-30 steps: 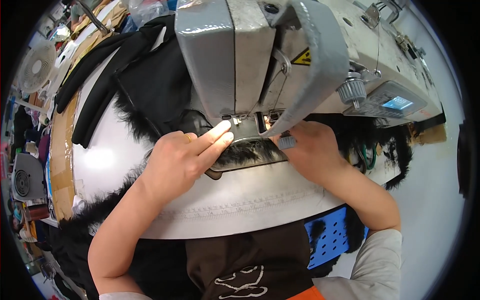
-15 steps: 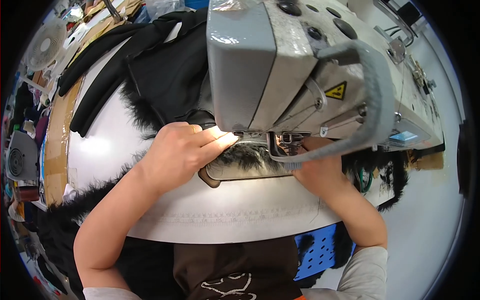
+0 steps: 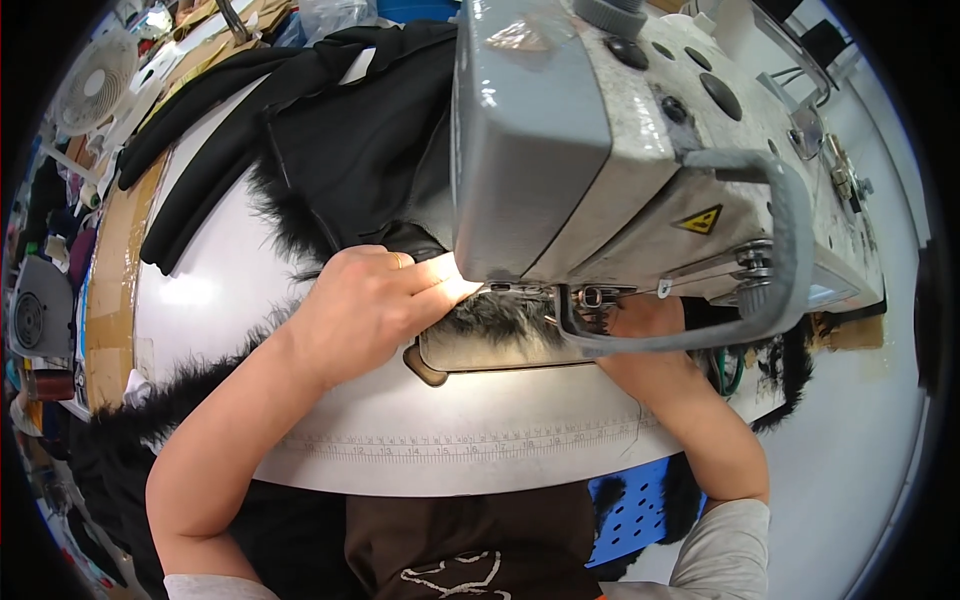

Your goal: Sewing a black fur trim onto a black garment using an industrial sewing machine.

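Note:
A grey sewing machine (image 3: 540, 130) stands over a white table, its head lit from below. Black cloth with a fur edge (image 3: 350, 150) runs in from the left toward the presser foot (image 3: 592, 298). Just left of the foot, my left hand (image 3: 365, 310) has its fingers pressed together on the cloth edge, fingertips under the machine head. My right hand (image 3: 640, 335) is right of the foot, behind the grey wrapped guard bar (image 3: 690, 335); its fingers are largely hidden by the bar and machine. Dark fur (image 3: 505, 315) lies on the metal plate between my hands.
A printed ruler scale (image 3: 480, 447) follows the table's curved front edge. Long black cloth strips (image 3: 200, 200) lie at the left. A blue perforated basket (image 3: 630, 510) with black fur shows below the table. A white fan (image 3: 95, 85) stands at far left.
The view has shifted, so the machine sits further right and looks larger. My left hand stays by the foot on the cloth. My right hand is still behind the bar.

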Available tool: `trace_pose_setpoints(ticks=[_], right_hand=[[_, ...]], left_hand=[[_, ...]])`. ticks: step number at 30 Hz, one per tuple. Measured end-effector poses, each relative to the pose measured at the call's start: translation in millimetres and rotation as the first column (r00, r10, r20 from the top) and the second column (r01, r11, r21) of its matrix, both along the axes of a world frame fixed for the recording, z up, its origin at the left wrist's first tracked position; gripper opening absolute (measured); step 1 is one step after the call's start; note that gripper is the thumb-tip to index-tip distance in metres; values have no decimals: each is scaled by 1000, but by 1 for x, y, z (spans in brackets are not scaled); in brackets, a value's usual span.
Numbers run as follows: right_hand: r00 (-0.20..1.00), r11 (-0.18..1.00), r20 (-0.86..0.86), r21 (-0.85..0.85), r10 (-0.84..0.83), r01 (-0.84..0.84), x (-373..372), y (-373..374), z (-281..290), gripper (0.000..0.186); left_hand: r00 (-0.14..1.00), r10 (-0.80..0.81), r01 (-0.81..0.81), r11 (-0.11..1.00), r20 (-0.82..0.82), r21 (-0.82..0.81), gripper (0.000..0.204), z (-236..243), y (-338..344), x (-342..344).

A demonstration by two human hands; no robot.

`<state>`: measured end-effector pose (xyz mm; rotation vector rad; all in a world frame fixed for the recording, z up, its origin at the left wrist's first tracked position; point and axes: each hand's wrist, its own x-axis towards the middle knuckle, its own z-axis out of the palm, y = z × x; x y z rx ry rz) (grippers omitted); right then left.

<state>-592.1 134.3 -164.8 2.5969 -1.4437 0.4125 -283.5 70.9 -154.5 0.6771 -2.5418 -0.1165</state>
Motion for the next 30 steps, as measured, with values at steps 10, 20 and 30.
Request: trace_pose_setpoints(ticks=[10, 20, 30], right_hand=[[983, 949, -122, 298, 141, -99, 10, -9, 16, 33], [991, 928, 91, 352, 100, -126, 24, -9, 13, 74], [937, 935, 118, 102, 328, -340, 16, -15, 8, 12]], left_hand=[[987, 33, -15, 993, 155, -121, 33, 0, 11, 6], [931, 247, -220, 967, 268, -128, 25, 13, 26, 3], [960, 212, -203, 977, 182, -64, 24, 16, 16, 0]])
